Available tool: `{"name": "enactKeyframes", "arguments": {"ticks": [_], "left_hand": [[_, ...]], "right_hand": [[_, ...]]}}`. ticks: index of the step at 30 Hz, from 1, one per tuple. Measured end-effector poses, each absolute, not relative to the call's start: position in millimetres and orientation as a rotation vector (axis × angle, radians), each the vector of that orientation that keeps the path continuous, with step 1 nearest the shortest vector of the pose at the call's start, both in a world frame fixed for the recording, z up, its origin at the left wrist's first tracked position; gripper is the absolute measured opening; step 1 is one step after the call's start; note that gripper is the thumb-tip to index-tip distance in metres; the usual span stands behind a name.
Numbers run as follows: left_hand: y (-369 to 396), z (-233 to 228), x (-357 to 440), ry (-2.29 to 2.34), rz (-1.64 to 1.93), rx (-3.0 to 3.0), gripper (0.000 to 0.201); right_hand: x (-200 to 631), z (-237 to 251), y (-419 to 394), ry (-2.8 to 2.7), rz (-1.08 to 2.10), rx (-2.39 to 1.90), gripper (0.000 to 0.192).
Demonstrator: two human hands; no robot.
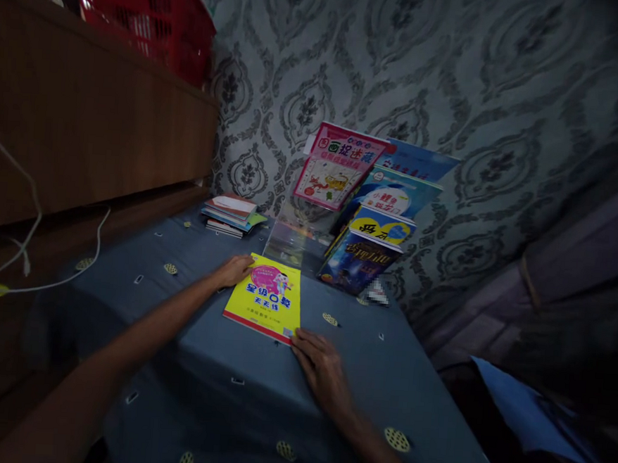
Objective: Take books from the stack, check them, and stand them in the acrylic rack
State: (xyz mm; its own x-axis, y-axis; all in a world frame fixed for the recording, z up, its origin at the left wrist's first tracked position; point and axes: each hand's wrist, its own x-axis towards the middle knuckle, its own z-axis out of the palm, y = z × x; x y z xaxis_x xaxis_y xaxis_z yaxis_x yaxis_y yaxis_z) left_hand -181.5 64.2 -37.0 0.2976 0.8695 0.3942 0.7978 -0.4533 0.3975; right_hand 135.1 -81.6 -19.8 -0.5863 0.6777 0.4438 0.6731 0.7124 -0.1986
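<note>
dim, bluish light; corners fall into dark vignette, edges bowed, right side perhaps slightly blurred.

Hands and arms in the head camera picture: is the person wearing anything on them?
No. The left hand and right hand are bare: no gloves, and no rings or watch that show in this dim light. Both forearms are bare too; no sleeves reach into view.

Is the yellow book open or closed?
Closed. The yellow book lies flat with its front cover showing, the left hand and right hand at its corners.
</note>
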Motion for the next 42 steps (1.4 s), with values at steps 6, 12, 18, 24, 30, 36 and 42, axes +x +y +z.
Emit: {"name": "enactKeyframes", "arguments": {"ticks": [6,12,18,24,30,36,42], "left_hand": [[67,-41,-183,1.539,0.867,2.453,0.030],[67,-41,-185,1.544,0.804,2.487,0.030],[66,-39,-183,1.560,0.743,2.526,0.030],[65,-39,-183,1.563,0.730,2.556,0.030],[66,-39,-183,1.579,0.684,2.555,0.029],[59,-30,-181,1.598,0.616,2.563,0.036],[53,-21,-182,1.626,0.489,2.495,0.049]], "right_hand": [[135,-20,-80,-2.423,0.052,-0.965,0.033],[132,-15,-84,-2.432,0.047,-0.938,0.035],[131,-12,-87,-2.455,0.031,-0.957,0.033],[132,-14,-85,-2.452,0.038,-0.886,0.031],[130,-12,-77,-2.369,0.100,-0.856,0.024],[123,-4,-66,-2.338,0.187,-0.938,0.028],[103,7,-47,-2.475,0.194,-0.970,0.027]]}}
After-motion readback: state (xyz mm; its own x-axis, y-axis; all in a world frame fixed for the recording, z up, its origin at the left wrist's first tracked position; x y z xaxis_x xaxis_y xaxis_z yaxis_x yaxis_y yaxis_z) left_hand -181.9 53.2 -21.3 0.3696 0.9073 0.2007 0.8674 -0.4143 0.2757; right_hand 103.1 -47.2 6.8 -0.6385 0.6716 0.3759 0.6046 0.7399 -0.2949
